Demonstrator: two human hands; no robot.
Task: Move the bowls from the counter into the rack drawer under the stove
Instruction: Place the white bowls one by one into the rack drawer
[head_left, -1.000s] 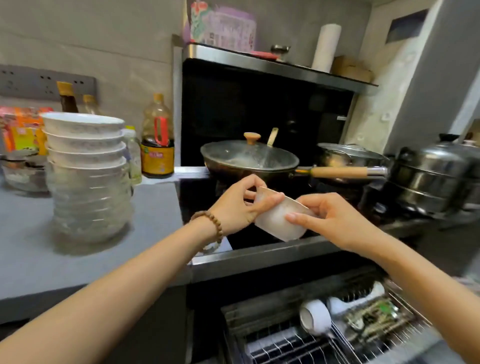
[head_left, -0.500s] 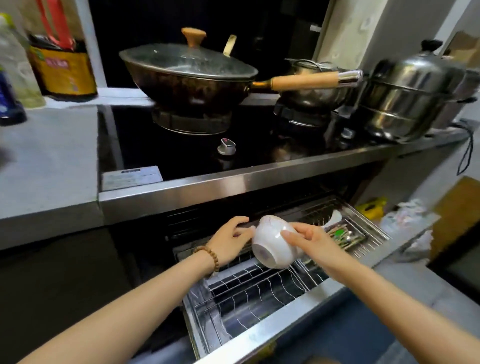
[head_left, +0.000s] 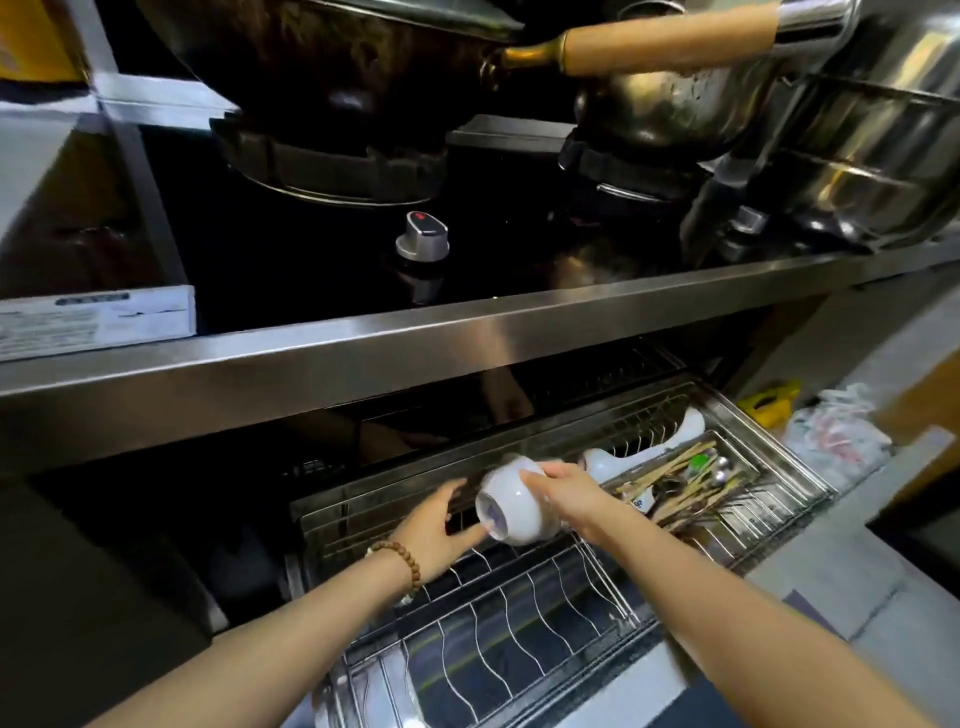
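A small white bowl (head_left: 511, 506) lies on its side, foot toward me, over the far end of the pulled-out wire rack drawer (head_left: 519, 639) under the stove. My right hand (head_left: 563, 493) grips the bowl from the right, fingers curled over its top. With straight fingers, my left hand (head_left: 441, 525) touches the bowl's foot from the left. Whether the bowl rests on the wires I cannot tell. The counter and the other bowls are out of view.
The drawer's right compartment holds chopsticks and spoons (head_left: 685, 483), with a white cup (head_left: 602, 465) beside them. Above hangs the steel stove edge (head_left: 467, 348) with a knob (head_left: 422, 240). A wok handle (head_left: 665, 36) and steel pots (head_left: 878, 156) sit on the stove. Bags (head_left: 831, 436) lie right.
Both hands carried the bowl from above the stove down to the far end of the drawer rack. The view dropped and closed in, and the bowl stack left the view.
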